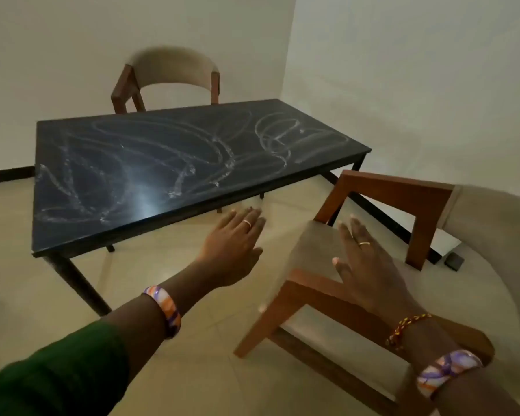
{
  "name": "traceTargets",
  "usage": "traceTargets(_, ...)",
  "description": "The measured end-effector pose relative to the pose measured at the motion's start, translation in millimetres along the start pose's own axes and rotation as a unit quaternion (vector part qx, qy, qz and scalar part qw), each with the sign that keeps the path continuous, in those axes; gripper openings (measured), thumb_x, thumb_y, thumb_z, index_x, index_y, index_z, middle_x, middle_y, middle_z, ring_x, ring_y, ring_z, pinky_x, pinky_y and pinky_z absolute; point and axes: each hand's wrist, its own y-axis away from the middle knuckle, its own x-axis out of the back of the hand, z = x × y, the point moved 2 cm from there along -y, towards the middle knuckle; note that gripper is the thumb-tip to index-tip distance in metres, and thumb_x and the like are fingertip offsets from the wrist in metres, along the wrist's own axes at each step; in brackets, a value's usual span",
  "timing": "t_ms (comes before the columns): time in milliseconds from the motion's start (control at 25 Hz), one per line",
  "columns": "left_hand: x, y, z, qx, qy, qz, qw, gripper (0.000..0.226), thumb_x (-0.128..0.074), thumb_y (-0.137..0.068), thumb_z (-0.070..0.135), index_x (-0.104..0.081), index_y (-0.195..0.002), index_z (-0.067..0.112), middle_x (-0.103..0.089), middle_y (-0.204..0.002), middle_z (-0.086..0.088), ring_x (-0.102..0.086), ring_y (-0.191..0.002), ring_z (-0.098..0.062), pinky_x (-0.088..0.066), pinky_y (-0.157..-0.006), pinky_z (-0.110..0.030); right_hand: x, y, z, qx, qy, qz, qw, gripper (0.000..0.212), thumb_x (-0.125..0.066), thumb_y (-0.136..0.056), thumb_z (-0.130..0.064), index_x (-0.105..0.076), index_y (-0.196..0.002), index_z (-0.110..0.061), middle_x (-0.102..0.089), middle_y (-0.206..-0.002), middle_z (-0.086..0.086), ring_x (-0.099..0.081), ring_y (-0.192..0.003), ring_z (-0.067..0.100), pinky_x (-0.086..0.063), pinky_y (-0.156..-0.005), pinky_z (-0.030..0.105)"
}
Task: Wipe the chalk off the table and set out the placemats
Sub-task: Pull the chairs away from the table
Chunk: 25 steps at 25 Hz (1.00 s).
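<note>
Table point(192, 163), chalk point(174, 157) scrawled across it; left hand point(231, 244) at 6 o'clock, fingers straight, empty; right hand point(364, 265) at 4 o'clock, fingers spread, over chair point(312, 256).

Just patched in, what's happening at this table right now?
Nothing is being handled yet. The person's left hand and right hand reach forward, open and empty, the right one over the near chair. The dark table is covered in chalk scribbles, none visibly wiped. No cloth or placemats are in view. A second chair stands behind the table.
</note>
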Motion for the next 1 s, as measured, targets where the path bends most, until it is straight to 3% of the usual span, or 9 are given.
traceTargets(120, -22, 8, 66, -0.043, -0.020, -0.140, 0.989, 0.074, -0.046, -0.092, 0.044, -0.007, -0.149, 0.016, -0.005, -0.157, -0.008, -0.006, -0.145, -0.022, -0.012, -0.117, -0.036, -12, 40, 45, -0.042, -0.009, -0.176, 0.983, 0.079, -0.047, -0.098, -0.033, 0.011, -0.150, -0.025, 0.015, -0.158, 0.004, -0.018, -0.145, 0.023, -0.031, -0.110, 0.035)
traceTargets(200, -29, 8, 117, -0.058, -0.001, -0.178, 0.982, 0.081, -0.053, -0.088, 0.045, -0.008, -0.149, 0.016, -0.004, -0.157, -0.009, -0.007, -0.145, -0.024, -0.016, -0.116, -0.038, -16, 66, 82, -0.026, 0.018, -0.241, 0.970, 0.082, -0.049, -0.096, -0.038, 0.010, -0.151, -0.024, 0.007, -0.160, 0.004, -0.026, -0.142, 0.023, -0.031, -0.110, 0.036)
traceTargets(280, -33, 0, 173, -0.067, 0.024, -0.184, 0.980, 0.084, -0.057, -0.085, 0.048, -0.011, -0.148, 0.017, -0.007, -0.157, -0.009, -0.012, -0.144, -0.025, -0.021, -0.113, -0.041, -12, 85, 120, 0.024, 0.068, -0.248, 0.966, 0.083, -0.051, -0.094, -0.042, 0.006, -0.152, -0.024, -0.008, -0.160, 0.003, -0.034, -0.136, 0.022, -0.036, -0.108, 0.037)
traceTargets(360, -39, -9, 228, -0.051, 0.057, -0.182, 0.980, 0.079, -0.060, -0.082, 0.050, -0.023, -0.144, 0.017, -0.024, -0.151, -0.007, -0.029, -0.137, -0.025, -0.035, -0.107, -0.041, -1, 100, 155, 0.039, 0.109, -0.241, 0.964, 0.083, -0.052, -0.092, -0.046, 0.002, -0.152, -0.026, -0.034, -0.148, 0.005, -0.045, -0.125, 0.021, -0.043, -0.099, 0.037)
traceTargets(480, -43, -20, 269, 0.048, 0.107, -0.150, 0.982, 0.058, -0.063, -0.082, 0.044, -0.045, -0.130, 0.016, -0.050, -0.125, -0.004, -0.052, -0.112, -0.022, -0.050, -0.088, -0.036, 7, 104, 178, 0.049, 0.126, -0.251, 0.959, 0.070, -0.055, -0.088, -0.049, -0.024, -0.144, -0.021, -0.054, -0.123, 0.006, -0.055, -0.109, 0.024, -0.045, -0.084, 0.033)
traceTargets(640, -35, -29, 273, 0.140, 0.147, -0.152, 0.967, 0.033, -0.060, -0.086, 0.037, -0.061, -0.114, 0.019, -0.061, -0.109, 0.000, -0.058, -0.097, -0.016, -0.051, -0.081, -0.030, 9, 89, 179, 0.095, 0.117, -0.286, 0.946, 0.054, -0.063, -0.082, -0.049, -0.045, -0.122, -0.016, -0.057, -0.116, 0.007, -0.056, -0.104, 0.025, -0.045, -0.082, 0.034)
traceTargets(880, -35, -30, 282, 0.252, 0.191, -0.105, 0.943, 0.040, -0.066, -0.083, 0.026, -0.058, -0.122, 0.020, -0.062, -0.116, 0.000, -0.057, -0.103, -0.013, -0.046, -0.082, -0.023, 11, 82, 186, 0.201, 0.111, -0.257, 0.939, 0.048, -0.061, -0.087, -0.042, -0.050, -0.121, -0.010, -0.057, -0.116, 0.007, -0.056, -0.105, 0.025, -0.040, -0.076, 0.032)
traceTargets(1000, -31, -34, 287, 0.295, 0.210, -0.122, 0.924, 0.045, -0.070, -0.080, 0.019, -0.058, -0.124, 0.016, -0.062, -0.119, -0.003, -0.057, -0.106, -0.014, -0.042, -0.084, -0.021, 14, 78, 194, 0.236, 0.083, -0.271, 0.929, 0.047, -0.057, -0.089, -0.041, -0.050, -0.124, -0.010, -0.058, -0.118, 0.008, -0.057, -0.107, 0.026, -0.043, -0.080, 0.032)
